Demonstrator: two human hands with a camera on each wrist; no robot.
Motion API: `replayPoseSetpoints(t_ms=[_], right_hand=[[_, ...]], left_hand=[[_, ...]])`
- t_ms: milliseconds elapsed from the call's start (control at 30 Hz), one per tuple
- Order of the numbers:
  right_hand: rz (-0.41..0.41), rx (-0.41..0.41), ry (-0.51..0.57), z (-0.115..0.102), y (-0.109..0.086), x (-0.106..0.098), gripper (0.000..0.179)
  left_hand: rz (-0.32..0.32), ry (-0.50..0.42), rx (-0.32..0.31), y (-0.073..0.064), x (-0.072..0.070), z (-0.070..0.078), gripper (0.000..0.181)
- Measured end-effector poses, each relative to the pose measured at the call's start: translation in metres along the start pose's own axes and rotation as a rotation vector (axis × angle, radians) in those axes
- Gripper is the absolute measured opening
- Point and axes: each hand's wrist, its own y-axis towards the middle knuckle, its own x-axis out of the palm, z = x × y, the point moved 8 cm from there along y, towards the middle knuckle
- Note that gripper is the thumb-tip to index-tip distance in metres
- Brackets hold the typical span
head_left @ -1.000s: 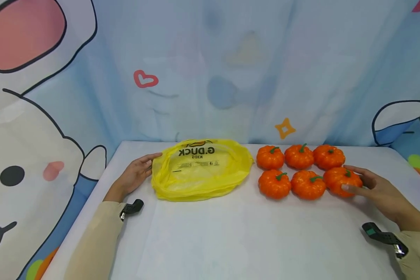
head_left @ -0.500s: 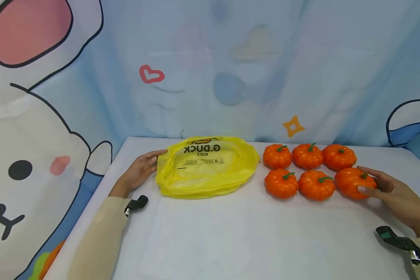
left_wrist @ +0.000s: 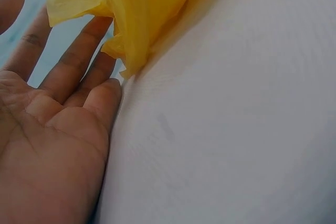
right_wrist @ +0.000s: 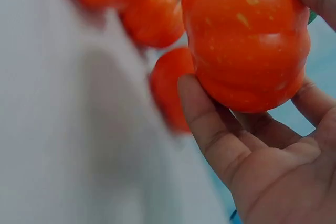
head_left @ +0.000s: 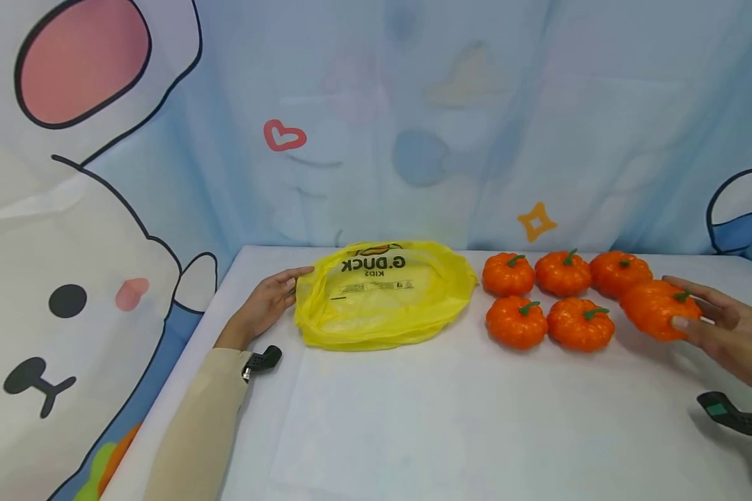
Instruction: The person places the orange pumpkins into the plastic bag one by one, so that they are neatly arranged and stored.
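Observation:
My right hand [head_left: 730, 330] grips a small orange pumpkin [head_left: 659, 309] with a green stem, thumb on the near side and fingers round the far side. In the right wrist view the held pumpkin [right_wrist: 247, 40] is raised off the table, its underside showing above the fingers. At the left, my left hand [head_left: 263, 306] lies with fingers extended at the left end of a yellow plastic bag [head_left: 382, 306] printed "G.DUCK KIDS". The left wrist view shows the bag's crumpled edge [left_wrist: 134, 24] in front of the fingertips, the palm bare.
Several more orange pumpkins [head_left: 517, 323] stand in two rows on the white table [head_left: 451, 417], right of the bag. A blue cartoon curtain [head_left: 363, 174] hangs behind the table's back edge. Each wrist wears a black camera mount [head_left: 264, 360].
My right hand has lifted the front right pumpkin off the table, away from its row. The left hand stays by the bag. The head view has shifted somewhat to the left.

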Motion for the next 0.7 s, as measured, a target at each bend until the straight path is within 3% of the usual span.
replayPoseSetpoints(t_ms=[200,367,533,700], right_hand=[[0.092,-0.13,-0.091,-0.059,-0.011,0.005,0.074],[0.102,-0.159,-0.148,-0.109,-0.015,0.033,0.075],[0.058,-0.168,-0.092,-0.163,-0.029,0.08,0.074],[-0.054,-0.306,0.067,-0.222,-0.036,0.146,0.073]], left_hand=[[-0.018,-0.013,0.015,0.001,0.003,0.002,0.044],[0.0,-0.022,0.019,-0.002,0.0,0.003,0.044],[0.001,-0.026,0.014,-0.001,-0.001,0.002,0.043],[-0.007,0.003,0.001,-0.001,-0.002,0.003,0.044]])
